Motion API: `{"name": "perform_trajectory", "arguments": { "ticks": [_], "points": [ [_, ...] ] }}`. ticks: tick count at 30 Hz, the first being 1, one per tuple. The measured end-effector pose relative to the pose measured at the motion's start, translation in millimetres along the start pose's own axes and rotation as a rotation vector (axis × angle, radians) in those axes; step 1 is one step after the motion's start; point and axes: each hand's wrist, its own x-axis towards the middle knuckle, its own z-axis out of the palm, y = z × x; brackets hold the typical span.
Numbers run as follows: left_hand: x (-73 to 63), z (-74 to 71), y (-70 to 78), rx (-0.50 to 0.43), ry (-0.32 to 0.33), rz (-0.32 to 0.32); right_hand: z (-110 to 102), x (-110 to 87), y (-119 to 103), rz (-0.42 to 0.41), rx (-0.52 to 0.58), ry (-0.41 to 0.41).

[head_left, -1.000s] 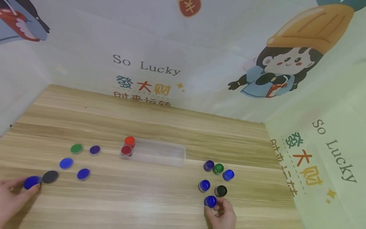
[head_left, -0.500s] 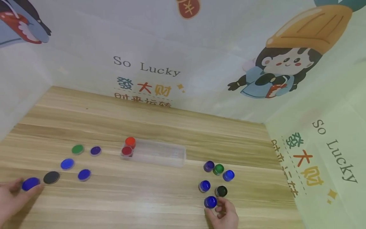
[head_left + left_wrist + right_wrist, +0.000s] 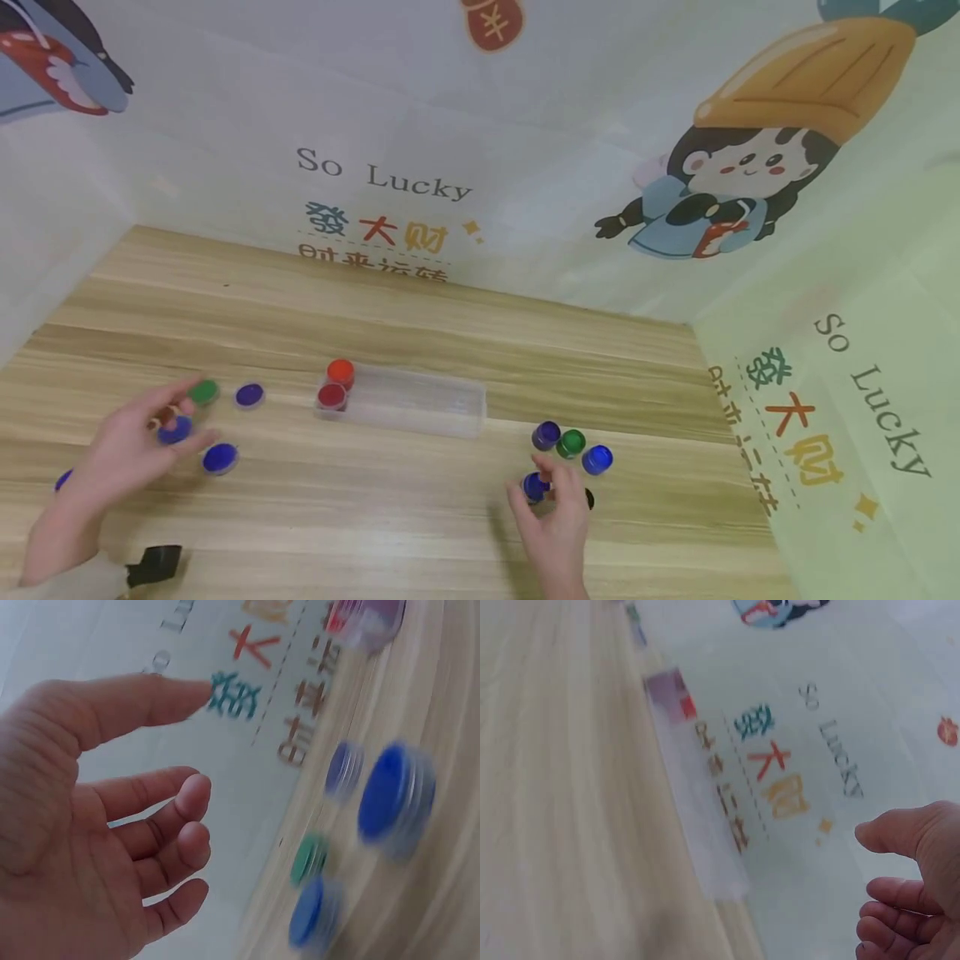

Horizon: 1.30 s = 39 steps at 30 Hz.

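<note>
My left hand [image 3: 138, 446] hovers over flat round lids at the left, thumb and fingers apart, holding nothing. Around its fingertips lie a green lid [image 3: 203, 392] and two blue lids, one between thumb and fingers and one [image 3: 221, 458] by the thumb. A purple lid [image 3: 250, 396] lies beyond; another blue lid [image 3: 63, 480] peeks out behind the wrist. The black lid is hidden. My right hand [image 3: 555, 521], empty with fingers loosely bent, is over small paint pots. Beside its fingertips stands a blue pot [image 3: 533, 488]; a black pot [image 3: 590, 499] is mostly covered.
A clear plastic box [image 3: 420, 400] lies mid-table, an orange-red pot [image 3: 341, 372] and a dark red pot [image 3: 332, 397] at its left end. Purple [image 3: 547, 436], green [image 3: 572, 443] and bright blue pots [image 3: 597, 459] stand beyond my right hand. Printed cloth walls border the wooden table.
My left hand has left the blue lid at the far left and moved right and away from me. My right hand has let go of the near blue pot and moved up-left, covering it.
</note>
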Motion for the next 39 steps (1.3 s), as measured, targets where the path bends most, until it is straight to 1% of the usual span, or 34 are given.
{"name": "perform_trajectory", "arguments": {
  "ticks": [1, 3, 4, 5, 7, 9, 12, 14, 17, 19, 21, 23, 27, 34, 39],
  "points": [
    [6.3, 4.3, 5.1, -0.02, -0.033, 0.019, 6, 3.8, -3, -0.023, 0.032, -0.019],
    [17.3, 14.5, 13.1, -0.021, -0.08, 0.052, 19, 11.7, -10, -0.046, 0.085, -0.065],
    [22.4, 20.4, 16.5, -0.012, -0.088, 0.084, 26, 15.4, -14, -0.059, 0.11, -0.087],
    [27.5, 25.9, 19.0, -0.003, -0.103, 0.103, 32, 18.8, -17, -0.062, 0.135, -0.118],
    [36.5, 36.1, 23.7, -0.013, -0.133, 0.139, 45, 24.8, -27, -0.051, 0.165, -0.182],
    [44.7, 44.7, 27.3, -0.027, -0.177, 0.151, 57, 30.0, -36, -0.061, 0.181, -0.24],
    [54.0, 54.2, 30.4, -0.035, -0.256, 0.13, 76, 36.3, -50, -0.084, 0.199, -0.322],
    [59.6, 59.5, 31.3, -0.011, -0.299, 0.117, 90, 39.8, -57, -0.094, 0.2, -0.367],
    [66.4, 67.3, 30.9, 0.03, -0.333, 0.105, 112, 43.9, -65, -0.102, 0.175, -0.421],
    [70.0, 72.2, 29.9, 0.052, -0.344, 0.101, 125, 44.8, -68, -0.1, 0.138, -0.447],
    [72.2, 76.4, 29.4, 0.055, -0.36, 0.081, 135, 44.5, -70, -0.098, 0.112, -0.465],
    [73.6, 79.2, 29.8, 0.038, -0.375, 0.062, 144, 43.4, -71, -0.086, 0.088, -0.475],
    [74.0, 81.3, 31.8, 0.016, -0.388, 0.033, 156, 42.2, -72, -0.076, 0.045, -0.48],
    [76.2, 83.3, 29.5, 0.044, -0.384, 0.033, 169, 44.9, -76, -0.106, -0.044, -0.469],
    [80.0, 82.9, 32.3, 0.057, -0.391, 0.05, 178, 45.4, -78, -0.13, -0.087, -0.458]
  ]
}}
